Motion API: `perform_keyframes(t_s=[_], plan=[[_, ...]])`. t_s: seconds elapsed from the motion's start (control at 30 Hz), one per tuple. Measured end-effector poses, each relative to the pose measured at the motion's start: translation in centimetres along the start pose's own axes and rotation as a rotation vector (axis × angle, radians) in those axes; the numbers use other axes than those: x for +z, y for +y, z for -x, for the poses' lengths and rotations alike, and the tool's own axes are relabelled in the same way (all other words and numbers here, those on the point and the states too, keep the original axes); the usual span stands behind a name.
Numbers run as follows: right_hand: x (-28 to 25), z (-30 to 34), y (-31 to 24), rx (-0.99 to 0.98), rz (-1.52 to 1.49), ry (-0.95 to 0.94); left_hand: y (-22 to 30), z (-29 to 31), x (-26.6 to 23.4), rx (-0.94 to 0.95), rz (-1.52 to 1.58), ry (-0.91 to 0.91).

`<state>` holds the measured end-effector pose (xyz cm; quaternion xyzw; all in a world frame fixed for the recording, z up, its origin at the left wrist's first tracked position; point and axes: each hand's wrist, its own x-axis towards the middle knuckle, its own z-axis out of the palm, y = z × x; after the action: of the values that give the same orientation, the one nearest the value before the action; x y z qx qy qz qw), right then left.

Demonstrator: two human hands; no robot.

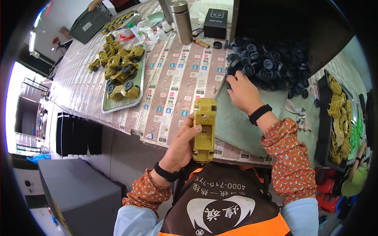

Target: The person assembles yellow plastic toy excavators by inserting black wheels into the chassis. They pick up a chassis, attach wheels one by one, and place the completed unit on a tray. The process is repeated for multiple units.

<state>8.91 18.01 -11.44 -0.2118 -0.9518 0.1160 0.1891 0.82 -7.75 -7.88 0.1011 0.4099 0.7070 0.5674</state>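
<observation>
My left hand grips a yellow-green plastic toy vehicle body upright at the table's near edge, with the thumb across its hollow side. My right hand is at the near left edge of a heap of dark toy wheels. Its fingers are curled in around a dark wheel that is mostly hidden by them. The heap lies in the opening of a large black container. Under my right forearm is a grey-green sheet on the table.
Toy vehicles with wheels fill a metal tray on the left. More bodies lie in a black tray at right. A steel flask, black box and small bottles stand behind. Another person's hand holds a dark bin.
</observation>
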Motion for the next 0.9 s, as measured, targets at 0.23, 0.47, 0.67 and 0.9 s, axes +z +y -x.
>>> perform_keyframes(t_s=[0.23,0.47,0.67,0.9], plan=[[-2.9,1.6,0.0,0.186,-0.49,-0.167,1.3,1.1,-0.4,0.279,-1.103,0.033],[-5.3,5.1,0.0,0.339,-0.803,-0.178,3.1,0.1,1.7,0.361,-1.481,-0.11],[-8.7,7.8,-2.2,0.321,-1.181,-0.396,4.2,-0.9,3.2,0.279,-1.628,-0.21],[-8.9,10.0,-5.5,0.123,-0.967,-0.436,5.8,-4.1,5.2,-0.026,-1.579,-0.39]])
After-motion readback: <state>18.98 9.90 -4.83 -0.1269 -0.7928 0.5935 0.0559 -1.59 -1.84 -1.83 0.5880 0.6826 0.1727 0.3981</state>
